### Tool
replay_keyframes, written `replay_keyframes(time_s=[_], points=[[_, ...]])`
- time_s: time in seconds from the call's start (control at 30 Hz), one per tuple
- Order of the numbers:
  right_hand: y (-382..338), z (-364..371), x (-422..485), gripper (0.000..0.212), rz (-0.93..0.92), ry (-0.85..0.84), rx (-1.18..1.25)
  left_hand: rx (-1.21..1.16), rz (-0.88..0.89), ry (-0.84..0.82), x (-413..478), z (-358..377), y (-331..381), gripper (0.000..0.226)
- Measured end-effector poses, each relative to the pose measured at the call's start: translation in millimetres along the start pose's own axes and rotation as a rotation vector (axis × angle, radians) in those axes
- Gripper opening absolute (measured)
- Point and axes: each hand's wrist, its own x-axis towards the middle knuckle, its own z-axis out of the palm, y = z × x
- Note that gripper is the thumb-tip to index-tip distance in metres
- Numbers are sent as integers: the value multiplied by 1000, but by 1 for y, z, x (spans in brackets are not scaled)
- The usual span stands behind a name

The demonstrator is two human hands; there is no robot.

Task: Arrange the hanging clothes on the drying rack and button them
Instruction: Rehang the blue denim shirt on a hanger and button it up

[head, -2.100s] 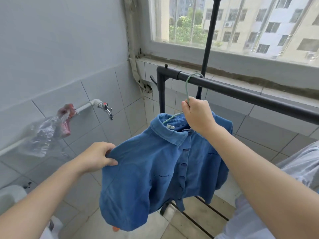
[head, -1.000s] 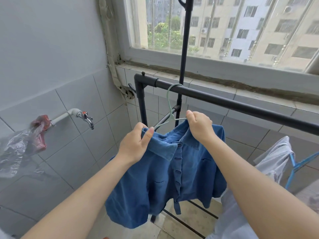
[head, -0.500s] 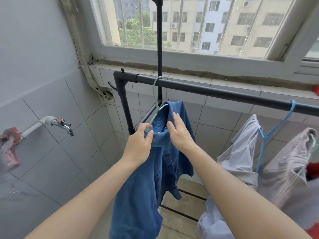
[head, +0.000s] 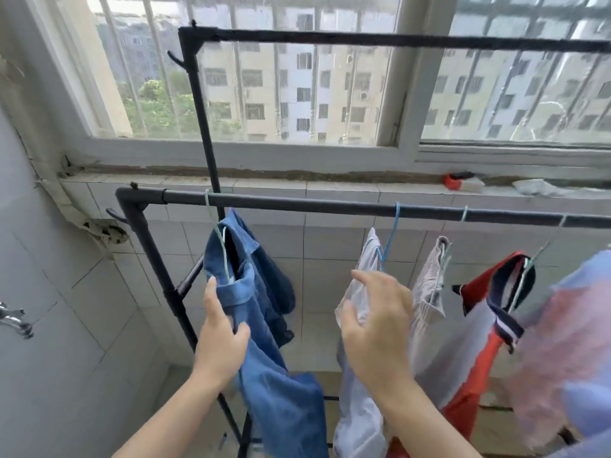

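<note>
Right, the left hand (head: 221, 342) is on the blue denim shirt (head: 264, 312), thumb laid up along the front edge and fingers curled round the fabric just below the collar. That shirt hangs from a pale green wire hanger (head: 214, 226) hooked over the lower rail of the black metal drying rack (head: 330, 207), close to the rack's left corner post.

Over to the right hand (head: 377, 328): fingers spread and loosely bent, hovering at the pale whitish shirt (head: 355, 421) next along the rail. Whether it touches the cloth is too blurred to call. That shirt hangs on a blue wire hanger (head: 393, 236).

Further right on the same rail hang a grey garment (head: 429, 292) and a red, grey and navy top (head: 479, 345). Behind the rack are the white tiled wall (head: 324, 246) and a barred window (head: 297, 94).
</note>
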Motion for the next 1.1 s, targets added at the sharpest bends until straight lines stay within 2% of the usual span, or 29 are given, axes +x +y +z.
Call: replay_keyframes(time_s=[0.07, 0.13, 0.27, 0.57, 0.7, 0.87, 0.93, 0.97, 1.03, 1.1], points=[[15, -8, -4, 59, 120, -12, -65, 49, -59, 1, -2, -2, 2, 88], [24, -5, -9, 74, 228, -170, -71, 97, -43, -33, -2, -5, 9, 87], [31, -6, -16, 89, 457, -454, 172, 166, -36, -85, -10, -11, 28, 81], [-5, 23, -28, 81, 401, -554, 248, 261, 12, -128, -18, -46, 34, 81], [-21, 32, -39, 80, 386, -535, 235, 341, 11, -153, -18, -64, 25, 82], [-24, 36, -44, 74, 365, -518, 141, 356, -12, -94, -18, -70, 16, 80], [-23, 35, -49, 62, 318, -470, 101, 356, -5, -76, -21, -70, 15, 78], [-22, 33, -52, 52, 277, -391, 59, 357, 0, -53, -21, -71, 15, 77], [-14, 25, -55, 42, 219, -117, -69, 430, 44, 42, -21, -69, 16, 75], [2, 10, -52, 40, 248, 162, -153, 485, 196, 185, -26, -63, 24, 68]])
